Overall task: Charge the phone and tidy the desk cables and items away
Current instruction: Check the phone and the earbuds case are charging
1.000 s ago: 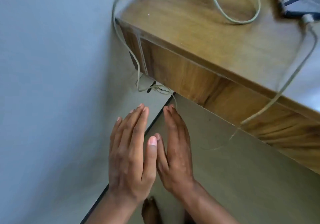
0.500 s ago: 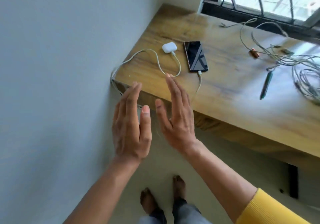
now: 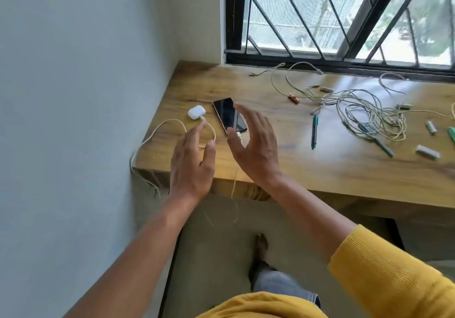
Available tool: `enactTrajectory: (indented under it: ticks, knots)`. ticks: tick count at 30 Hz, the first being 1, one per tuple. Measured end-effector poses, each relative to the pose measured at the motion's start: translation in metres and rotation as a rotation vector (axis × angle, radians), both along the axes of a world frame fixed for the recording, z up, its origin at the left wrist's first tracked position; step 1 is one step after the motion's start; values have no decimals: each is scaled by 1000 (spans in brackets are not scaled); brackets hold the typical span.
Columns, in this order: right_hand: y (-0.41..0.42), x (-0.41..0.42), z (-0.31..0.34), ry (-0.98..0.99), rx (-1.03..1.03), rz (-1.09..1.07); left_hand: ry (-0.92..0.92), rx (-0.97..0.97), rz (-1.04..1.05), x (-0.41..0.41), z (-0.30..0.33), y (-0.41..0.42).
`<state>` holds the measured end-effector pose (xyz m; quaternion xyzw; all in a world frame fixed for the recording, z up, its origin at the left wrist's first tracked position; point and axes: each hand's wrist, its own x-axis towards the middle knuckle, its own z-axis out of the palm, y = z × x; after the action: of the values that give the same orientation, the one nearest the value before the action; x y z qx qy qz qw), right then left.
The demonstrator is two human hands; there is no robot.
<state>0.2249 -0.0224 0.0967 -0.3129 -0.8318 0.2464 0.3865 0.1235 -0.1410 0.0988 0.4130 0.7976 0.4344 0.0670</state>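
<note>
A black phone (image 3: 227, 114) lies face up near the left end of the wooden desk (image 3: 320, 170), with a cable plugged into its near end. Left of it sits a white earbud case (image 3: 196, 112) with a white cable (image 3: 167, 124) looping off the desk's left edge. My left hand (image 3: 190, 160) hovers with straight fingers over that cable. My right hand (image 3: 253, 149) is raised with spread fingers just in front of the phone, hiding its near right corner. Both hands hold nothing.
A tangle of pale cables (image 3: 357, 111) covers the desk's right half, with green pens (image 3: 314, 131), a copper battery (image 3: 294, 99) and several small grey batteries or adapters (image 3: 427, 151). A barred window (image 3: 344, 22) runs behind; a grey wall (image 3: 73, 96) stands at left.
The view rose from under the desk edge to the desktop. Both hands lifted from near the floor to above the desk's front left part, by the phone and earbud case.
</note>
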Motion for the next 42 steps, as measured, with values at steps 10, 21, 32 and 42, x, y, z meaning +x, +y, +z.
enactTrajectory:
  ticks: [10,21,32,42]
  knots:
    - [127,-9,-31,-163,-502,15,-14,-330,-14,-24,-27,93]
    - [188,-38,-82,-370,-653,142,-163,-486,88,-31,-57,166]
    - [205,-89,-84,-470,-834,29,-648,-391,283,-70,-75,211]
    - [201,-98,-109,-207,-1099,-56,-784,-133,316,-93,-90,206]
